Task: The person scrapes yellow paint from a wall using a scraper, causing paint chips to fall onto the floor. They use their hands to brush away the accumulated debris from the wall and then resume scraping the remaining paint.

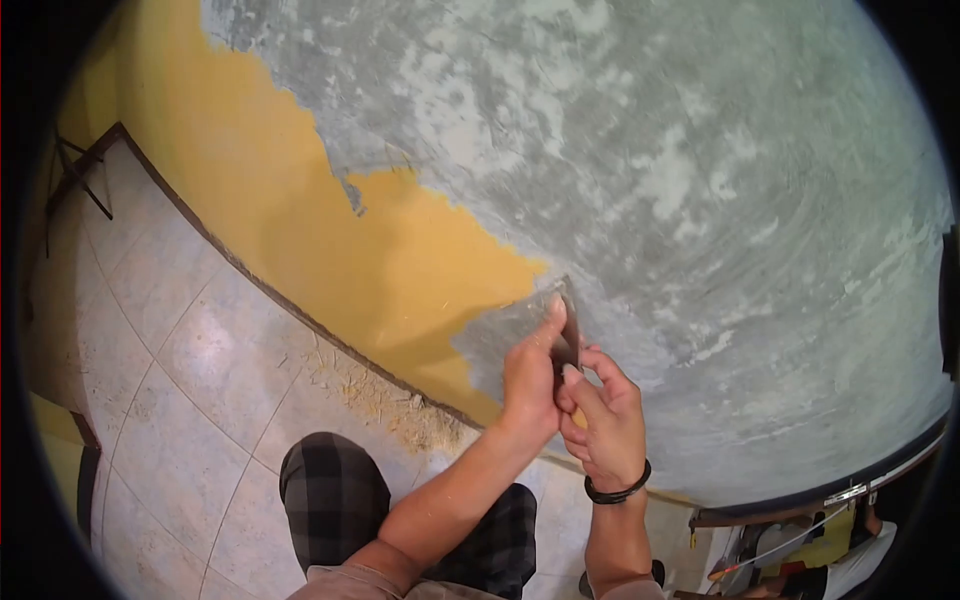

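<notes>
A scraper with a flat metal blade is held in both hands against the wall, near the border between yellow paint and bare grey plaster. My left hand is closed on the blade, its thumb pressed along the metal. Just to its right, my right hand wraps round the handle, of which only a small yellowish part shows between the fingers. The blade's edge touches the grey surface, as far as I can see.
Paint shavings lie along the foot of the wall on the tiled floor. A dark skirting strip follows the wall's base. At the lower right, another person is partly visible. A dark metal stand is at far left.
</notes>
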Tool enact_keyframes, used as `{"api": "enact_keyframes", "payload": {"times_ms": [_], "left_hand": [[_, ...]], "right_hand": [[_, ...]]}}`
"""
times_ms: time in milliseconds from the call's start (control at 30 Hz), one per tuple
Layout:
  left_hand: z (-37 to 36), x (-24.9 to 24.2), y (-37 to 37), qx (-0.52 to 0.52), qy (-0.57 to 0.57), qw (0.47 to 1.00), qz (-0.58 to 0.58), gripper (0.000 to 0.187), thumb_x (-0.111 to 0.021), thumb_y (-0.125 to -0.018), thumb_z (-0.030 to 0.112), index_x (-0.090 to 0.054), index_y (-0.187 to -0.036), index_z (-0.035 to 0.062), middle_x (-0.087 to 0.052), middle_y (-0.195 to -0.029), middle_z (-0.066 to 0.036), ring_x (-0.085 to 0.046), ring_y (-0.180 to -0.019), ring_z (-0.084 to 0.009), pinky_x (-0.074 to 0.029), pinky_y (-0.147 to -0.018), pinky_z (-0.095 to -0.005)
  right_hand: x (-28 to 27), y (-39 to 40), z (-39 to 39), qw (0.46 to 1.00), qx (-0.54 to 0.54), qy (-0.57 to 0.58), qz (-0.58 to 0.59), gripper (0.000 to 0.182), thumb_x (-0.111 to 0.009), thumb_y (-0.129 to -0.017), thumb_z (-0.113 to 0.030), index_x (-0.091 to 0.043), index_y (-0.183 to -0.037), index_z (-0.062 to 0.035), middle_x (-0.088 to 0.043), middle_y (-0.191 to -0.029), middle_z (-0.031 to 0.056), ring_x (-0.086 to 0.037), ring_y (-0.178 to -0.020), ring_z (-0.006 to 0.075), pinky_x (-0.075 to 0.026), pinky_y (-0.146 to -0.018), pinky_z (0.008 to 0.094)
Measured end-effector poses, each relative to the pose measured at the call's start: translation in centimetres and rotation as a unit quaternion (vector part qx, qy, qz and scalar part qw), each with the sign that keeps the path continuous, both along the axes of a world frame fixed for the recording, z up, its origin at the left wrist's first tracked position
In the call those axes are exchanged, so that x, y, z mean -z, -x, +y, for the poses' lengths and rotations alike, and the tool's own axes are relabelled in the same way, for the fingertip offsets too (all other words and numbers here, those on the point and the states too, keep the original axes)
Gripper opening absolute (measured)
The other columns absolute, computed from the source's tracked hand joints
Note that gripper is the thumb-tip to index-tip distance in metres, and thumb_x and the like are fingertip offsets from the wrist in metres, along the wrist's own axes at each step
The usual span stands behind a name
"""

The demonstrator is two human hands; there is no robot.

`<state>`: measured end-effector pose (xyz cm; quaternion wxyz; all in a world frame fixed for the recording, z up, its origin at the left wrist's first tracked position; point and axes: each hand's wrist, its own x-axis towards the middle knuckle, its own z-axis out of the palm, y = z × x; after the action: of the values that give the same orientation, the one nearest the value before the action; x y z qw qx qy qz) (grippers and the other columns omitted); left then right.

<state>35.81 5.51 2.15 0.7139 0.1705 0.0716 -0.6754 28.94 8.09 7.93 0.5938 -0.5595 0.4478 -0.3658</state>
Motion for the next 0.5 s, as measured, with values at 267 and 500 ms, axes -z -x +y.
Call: {"api": "enact_keyframes", "payload": {"times_ms": [267, 500], "left_hand": [[0.0, -0.5, 0.1, -0.005, -0.009, 1.0, 0.026, 0.049, -0.064, -0.086, 0.048, -0.056, -0.087, -0.0004, -0.058, -0.084, -0.014, -0.057, -0.068, -0.0173, -0.047, -0.054, -0.0279], [0.4, -0.5, -0.7, -0.011, -0.011, 0.999, 0.05, 0.046, -0.066, -0.085, 0.047, -0.056, -0.086, 0.0015, -0.058, -0.087, -0.014, -0.055, -0.067, -0.0173, -0.047, -0.055, -0.0281]], "right_hand": [[-0.3, 0.3, -0.2, 1.0, -0.013, -0.009, 0.025, 0.02, -0.055, -0.093, -0.012, -0.054, -0.112, -0.0046, -0.048, -0.065, 0.0011, -0.035, -0.04, 0.0034, -0.019, -0.032, 0.0185], [-0.4, -0.2, 0.3, 0.999, -0.014, 0.003, 0.046, 0.02, -0.055, -0.093, -0.013, -0.053, -0.112, -0.0048, -0.048, -0.064, 0.0004, -0.035, -0.04, 0.0031, -0.02, -0.032, 0.0193]]}}
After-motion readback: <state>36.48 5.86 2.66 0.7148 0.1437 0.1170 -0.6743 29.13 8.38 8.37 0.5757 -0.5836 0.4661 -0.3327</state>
